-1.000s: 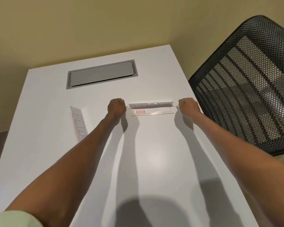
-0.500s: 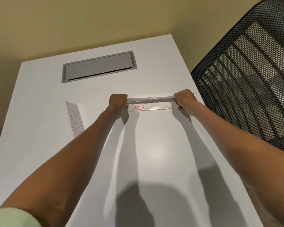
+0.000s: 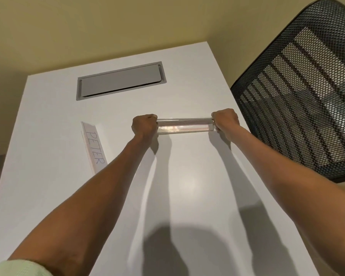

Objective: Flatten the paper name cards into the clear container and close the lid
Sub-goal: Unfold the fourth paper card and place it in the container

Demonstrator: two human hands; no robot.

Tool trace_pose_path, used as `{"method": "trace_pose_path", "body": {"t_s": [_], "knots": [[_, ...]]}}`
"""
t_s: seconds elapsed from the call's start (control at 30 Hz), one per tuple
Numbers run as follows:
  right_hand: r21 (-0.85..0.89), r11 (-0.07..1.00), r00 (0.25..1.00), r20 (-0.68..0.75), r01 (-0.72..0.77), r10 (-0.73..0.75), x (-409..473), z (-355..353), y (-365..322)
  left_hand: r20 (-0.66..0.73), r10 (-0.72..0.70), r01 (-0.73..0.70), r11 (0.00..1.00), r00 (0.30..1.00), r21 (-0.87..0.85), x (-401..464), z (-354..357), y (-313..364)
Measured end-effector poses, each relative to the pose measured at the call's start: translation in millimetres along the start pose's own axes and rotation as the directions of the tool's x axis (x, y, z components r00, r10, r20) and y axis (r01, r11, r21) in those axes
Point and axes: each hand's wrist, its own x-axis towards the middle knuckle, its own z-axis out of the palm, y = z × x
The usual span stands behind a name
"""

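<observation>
On the smooth white counter (image 3: 187, 196), a folded paper name card (image 3: 94, 148) lettered PETER lies left of the forearm: light and limp. Farther out, the left hand (image 3: 144, 126) and right hand (image 3: 225, 121) each close around one end of the long clear container (image 3: 184, 126), probably rigid, slick plastic.

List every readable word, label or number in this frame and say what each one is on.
"PETER": handwritten on the name card lying on the table, left of the left hand.
Red label inside the clear container held between both hands (right hand): too blurred to read.
</observation>
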Motion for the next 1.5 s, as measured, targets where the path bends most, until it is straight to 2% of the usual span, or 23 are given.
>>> {"method": "trace_pose_path", "body": {"t_s": [0.23, 0.47, 0.67, 0.93, 1.23, 1.5], "knots": [[-0.002, 0.988, 0.972, -0.182, 0.151, -0.149, -24, 4, 9, -0.113, 0.011, -0.018, 0.998, 0.994, -0.059, -43, -8, 1], [0.066, 0.984, 0.960, -0.241, 0.166, -0.145, -47, 12, 18, -0.163, 0.018, -0.033, 0.995, 0.987, -0.091, -65, -20, -11], [0.047, 0.983, 0.952, -0.260, 0.178, -0.160, -59, 21, 32, -0.193, 0.022, -0.045, 0.992, 0.981, -0.114, -70, -24, -24], [0.017, 0.986, 0.964, -0.213, 0.164, -0.157, -65, 31, 57, -0.222, 0.015, -0.045, 0.991, 0.975, -0.129, -73, -29, -46], [-0.200, 0.957, 0.949, -0.190, 0.212, -0.250, -80, 37, 79, -0.270, 0.001, -0.029, 0.995, 0.963, -0.099, -73, -28, -69], [-0.291, 0.920, 0.920, -0.211, 0.264, -0.331, -75, 45, 95, -0.273, -0.004, 0.001, 1.000, 0.962, -0.013, -60, -30, -91]]}}
